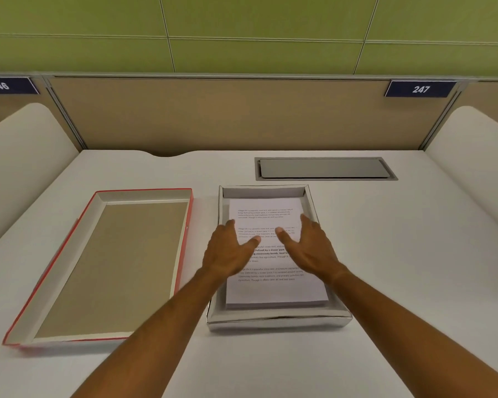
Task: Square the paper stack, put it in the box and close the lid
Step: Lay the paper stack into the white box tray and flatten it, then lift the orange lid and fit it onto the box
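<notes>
Paper stack [273,288] lying inside box [279,318]; left hand [229,251] and right hand [308,248] hovering spread over it, gripping nothing. Lid [98,268] sitting upturned on tabletop [414,254] leftward, long axis parallel to box, left hand being nearer

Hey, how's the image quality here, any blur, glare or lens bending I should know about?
Head view: even, soft light, no glare; only faint shadows under the box and red-edged lid. Wide-angle bending curves the desk edges and partition. Left hand and right hand look slightly soft; the print on the paper stack is too blurred to read fully.
</notes>
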{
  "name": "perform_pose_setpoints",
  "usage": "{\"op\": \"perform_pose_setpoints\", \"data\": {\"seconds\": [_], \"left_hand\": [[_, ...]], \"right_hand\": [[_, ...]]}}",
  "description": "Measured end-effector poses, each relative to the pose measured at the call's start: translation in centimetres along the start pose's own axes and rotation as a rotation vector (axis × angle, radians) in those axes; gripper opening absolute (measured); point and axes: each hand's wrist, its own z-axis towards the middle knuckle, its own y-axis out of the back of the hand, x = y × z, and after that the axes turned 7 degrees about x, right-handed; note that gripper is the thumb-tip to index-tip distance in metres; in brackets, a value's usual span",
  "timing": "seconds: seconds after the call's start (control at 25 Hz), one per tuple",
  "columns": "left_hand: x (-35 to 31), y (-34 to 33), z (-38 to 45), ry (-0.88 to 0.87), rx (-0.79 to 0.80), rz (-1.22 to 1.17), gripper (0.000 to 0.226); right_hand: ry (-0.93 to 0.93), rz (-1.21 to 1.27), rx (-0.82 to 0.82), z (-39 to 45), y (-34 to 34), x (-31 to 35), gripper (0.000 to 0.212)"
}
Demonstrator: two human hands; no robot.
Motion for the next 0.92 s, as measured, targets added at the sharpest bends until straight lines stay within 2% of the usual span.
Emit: {"op": "perform_pose_setpoints", "data": {"seconds": [0.12, 0.28, 0.4, 0.92], "left_hand": [[1.2, 0.0, -0.7, -0.102, -0.061, 0.408, 0.089], [2.6, 0.8, -2.0, -0.143, -0.151, 0.649, 0.099], [3.2, 1.7, -3.2, -0.099, -0.191, 0.705, 0.1], [4.8, 3.6, -8.1, 0.004, -0.253, 0.769, 0.102]], "right_hand": [[0.074, -0.264, -0.055, -0.9, -1.2, 0.4, 0.099], [0.175, -0.476, -0.1, -2.3, -1.5, 1.9, 0.115], [0.21, -0.533, -0.109, -2.8, -1.6, 2.8, 0.124], [0.291, -0.541, -0.108, -5.3, -3.8, 4.9, 0.121]]}}
